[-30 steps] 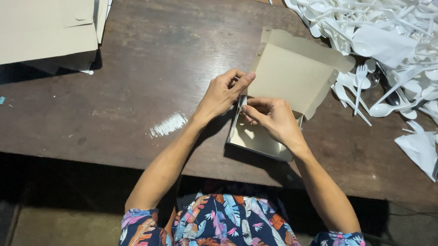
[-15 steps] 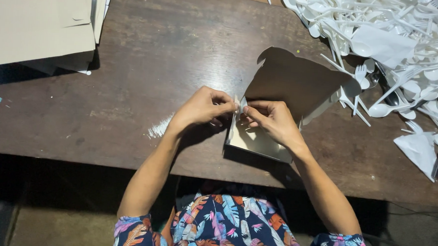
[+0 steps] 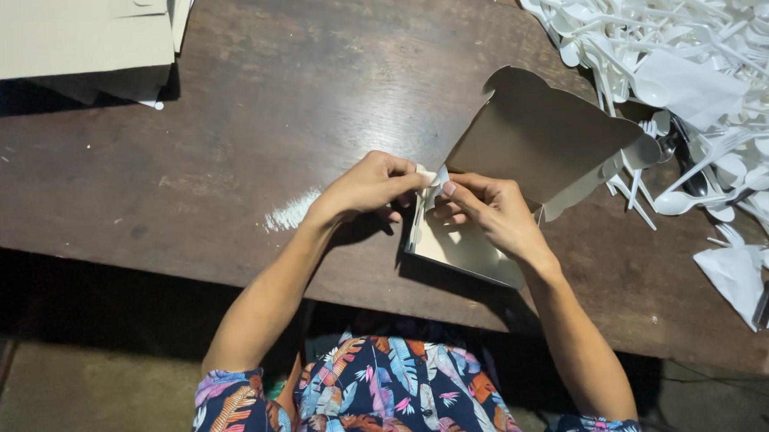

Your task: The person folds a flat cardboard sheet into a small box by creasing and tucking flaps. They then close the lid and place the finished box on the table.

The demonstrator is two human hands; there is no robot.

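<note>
A tan cardboard box [image 3: 460,248] with a raised scalloped lid [image 3: 541,132] sits near the front edge of a dark wooden table [image 3: 321,86]. My left hand [image 3: 370,186] and my right hand [image 3: 487,209] meet at the box's near left corner. Together they pinch a small white folded piece [image 3: 433,177], paper or thin plastic, just above the box's rim. What lies inside the box is mostly hidden by my right hand.
A big heap of white plastic spoons and forks [image 3: 705,74] and white wrappers covers the table's right side. Flat cardboard sheets [image 3: 76,26] are stacked at the back left. A white smear [image 3: 289,213] marks the wood by my left wrist.
My left hand moved from the lid's edge down to the box's corner beside my right hand. The lid swung further open and now stands back. Both hands now pinch the white piece.
</note>
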